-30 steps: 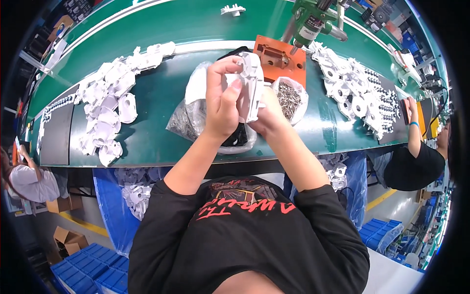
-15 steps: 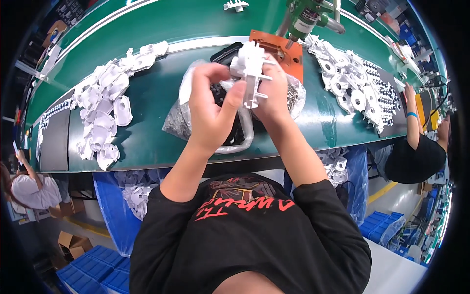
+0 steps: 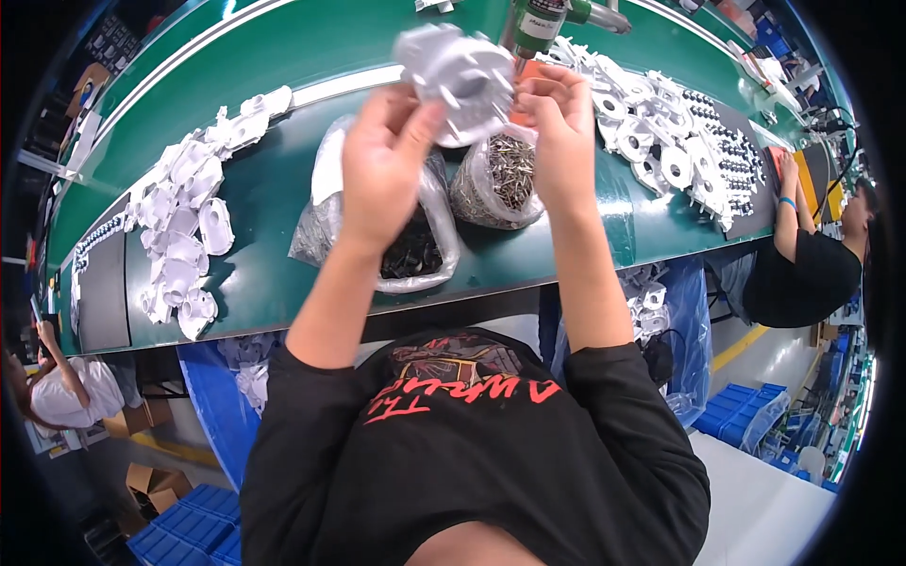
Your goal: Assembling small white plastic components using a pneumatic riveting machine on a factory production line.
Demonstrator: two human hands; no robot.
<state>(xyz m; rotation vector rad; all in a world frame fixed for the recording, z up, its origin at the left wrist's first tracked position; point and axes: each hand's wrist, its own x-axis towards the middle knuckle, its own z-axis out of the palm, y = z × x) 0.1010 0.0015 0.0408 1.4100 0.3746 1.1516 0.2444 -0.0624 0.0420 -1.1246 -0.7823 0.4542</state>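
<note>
A white plastic housing (image 3: 453,83), round with several prongs and a central hole, is raised above the bench and slightly blurred. My left hand (image 3: 382,160) grips its lower left edge between thumb and fingers. At the housing's right side is my right hand (image 3: 568,141), its fingers curled in near the rim; whatever they pinch is too small to make out. Behind them a green power screwdriver (image 3: 536,26) hangs over an orange fixture (image 3: 530,70), mostly hidden. Below the housing sit a clear bag of metal screws (image 3: 511,170) and a bag of black parts (image 3: 412,253).
White housings lie piled on the left of the green bench (image 3: 269,217). More housings (image 3: 676,165) stand on the right beside rows of small dark-topped parts (image 3: 734,156). Blue-lined bins (image 3: 687,330) are under the front edge. Co-workers sit at both sides.
The housing has turned to show its pronged face and moved left and up in my left hand. My right hand has come off its side and moved right. The screw bag is now uncovered.
</note>
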